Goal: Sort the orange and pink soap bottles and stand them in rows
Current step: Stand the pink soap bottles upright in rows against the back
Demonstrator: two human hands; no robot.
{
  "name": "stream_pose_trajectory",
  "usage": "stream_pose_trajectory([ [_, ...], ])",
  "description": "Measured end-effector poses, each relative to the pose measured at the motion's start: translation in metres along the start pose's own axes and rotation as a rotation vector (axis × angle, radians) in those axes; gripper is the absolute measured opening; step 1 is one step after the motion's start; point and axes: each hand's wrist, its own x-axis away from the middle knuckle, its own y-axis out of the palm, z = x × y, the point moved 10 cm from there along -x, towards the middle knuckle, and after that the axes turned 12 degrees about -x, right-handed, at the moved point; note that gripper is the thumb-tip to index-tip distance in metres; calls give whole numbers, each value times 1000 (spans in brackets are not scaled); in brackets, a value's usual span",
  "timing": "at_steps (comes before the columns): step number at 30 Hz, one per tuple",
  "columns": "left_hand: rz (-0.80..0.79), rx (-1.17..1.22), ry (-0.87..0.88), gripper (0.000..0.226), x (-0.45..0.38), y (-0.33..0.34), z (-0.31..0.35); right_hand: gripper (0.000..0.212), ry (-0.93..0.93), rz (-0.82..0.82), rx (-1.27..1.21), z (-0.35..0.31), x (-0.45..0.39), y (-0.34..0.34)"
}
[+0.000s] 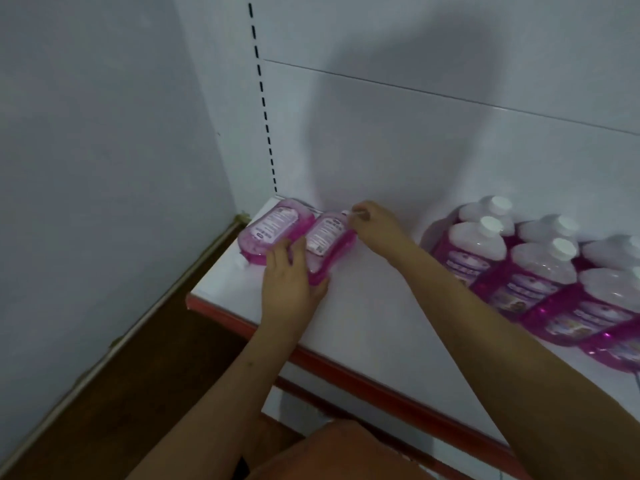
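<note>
Two pink soap bottles lie flat, labels up, in the far left corner of a white shelf [374, 306]. The outer pink bottle [273, 226] rests against the corner, untouched. My left hand [289, 282] grips the base end of the second pink bottle [329, 237]. My right hand [375, 221] pinches that bottle's pump top at the far end. No orange bottle is in view.
A group of several large pink bottles with white caps [540, 265] stands in rows at the shelf's right. The shelf has a red front edge [346, 370]. A grey wall [104, 168] closes the left side, and the white back panel [415, 133] rises behind.
</note>
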Motion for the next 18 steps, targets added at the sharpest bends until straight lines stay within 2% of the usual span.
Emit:
stream_pose_trajectory([
  [3, -18, 51, -19, 82, 1, 1, -3, 31, 215, -32, -459, 24, -6, 25],
  [6, -58, 87, -64, 83, 2, 1, -7, 14, 339, -60, -710, 30, 0, 33],
  [8, -89, 140, -68, 83, 5, 0, -9, 18, 379, -79, -738, 35, 1, 33],
  [13, -88, 282, -30, 71, 5, -12, -18, 11, 339, -105, -737, 41, -1, 27],
  [18, -192, 494, -118, 58, 5, -10, -30, 17, 247, -151, -838, 29, -3, 20],
])
